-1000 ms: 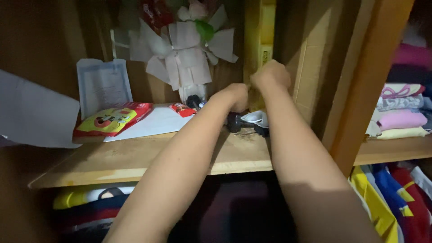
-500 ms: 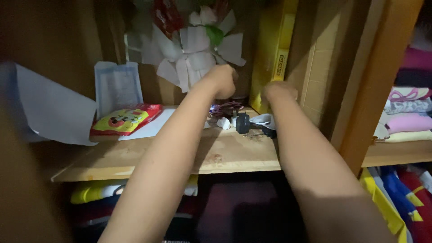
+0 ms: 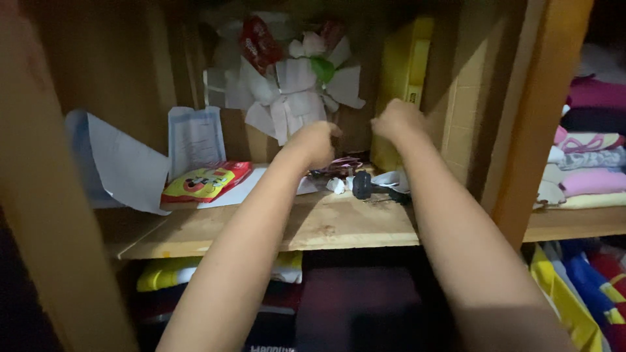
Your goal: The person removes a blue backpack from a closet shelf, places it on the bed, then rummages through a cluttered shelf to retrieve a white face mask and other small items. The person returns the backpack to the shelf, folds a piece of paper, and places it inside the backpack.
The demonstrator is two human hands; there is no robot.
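Both my arms reach into a wooden cupboard, over its shelf (image 3: 313, 225). My left hand (image 3: 317, 143) is a closed fist just below a white paper bouquet (image 3: 293, 98) that leans on the back wall. My right hand (image 3: 396, 121) is also curled shut, raised in front of a tall yellow box (image 3: 404, 72). I see nothing in either fist. Under the hands lie small items: a black round object (image 3: 362, 186), a white crumpled scrap (image 3: 336, 186), a white strip of cloth (image 3: 391, 179) and some pinkish cords (image 3: 342, 164).
A red and yellow snack packet (image 3: 205, 182) lies on a white sheet at the left, with a blue-white pouch (image 3: 194, 137) and a loose paper (image 3: 120, 166) behind. Folded clothes (image 3: 590, 169) fill the right compartment. More clothes (image 3: 215, 270) sit under the shelf.
Both hands have risen from the small items on the shelf and moved apart. The view has shifted, so the shelf now sits further right in the frame.
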